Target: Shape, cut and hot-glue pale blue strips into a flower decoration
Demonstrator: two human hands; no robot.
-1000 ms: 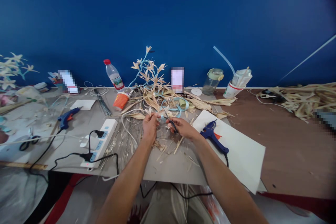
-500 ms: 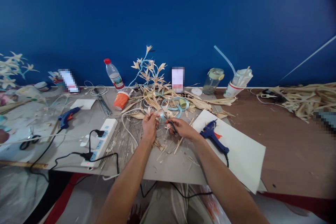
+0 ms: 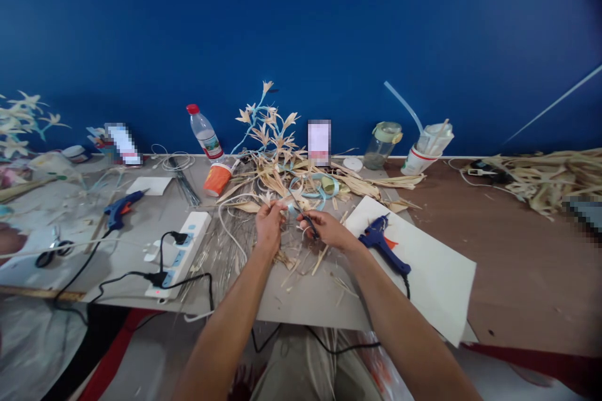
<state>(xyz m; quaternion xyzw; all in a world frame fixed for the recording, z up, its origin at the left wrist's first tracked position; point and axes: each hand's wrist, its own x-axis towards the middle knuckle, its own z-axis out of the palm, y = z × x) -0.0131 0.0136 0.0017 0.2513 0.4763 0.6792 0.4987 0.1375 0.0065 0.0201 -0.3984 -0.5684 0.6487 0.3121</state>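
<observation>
Over the desk, back from its front edge, the right hand grips scissors; slipping blades could nick the left hand, apparently pinching a flower.

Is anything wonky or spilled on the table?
The orange cup looks wonky: its top tips right, while the red-capped bottle behind slants left, though the camera may exaggerate that. Dry scraps are strewn messily near the front of the table. I see no spilled drink.
</observation>
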